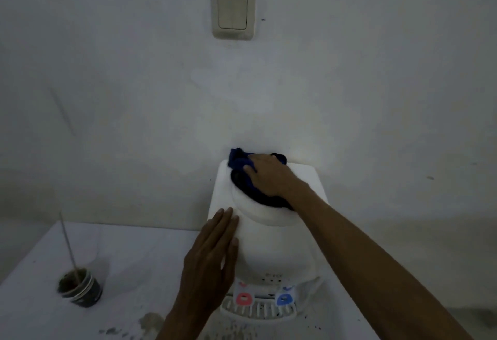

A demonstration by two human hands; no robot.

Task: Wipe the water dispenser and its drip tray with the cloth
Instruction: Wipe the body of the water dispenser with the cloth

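Right hand [269,175], fingers closed over the blue cloth [242,162], wipes the top of the water dispenser [269,245] at the tabletop's [134,259] rear edge; left hand [212,253], fingers flat, apparently steadies its side.

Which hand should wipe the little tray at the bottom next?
Probably the right hand: it already presses the cloth on the dispenser top. The left hand lies flat, empty, steadying its side above the drip tray.

Cloth [243,178] under right hand [269,175] atop dispenser [269,245]
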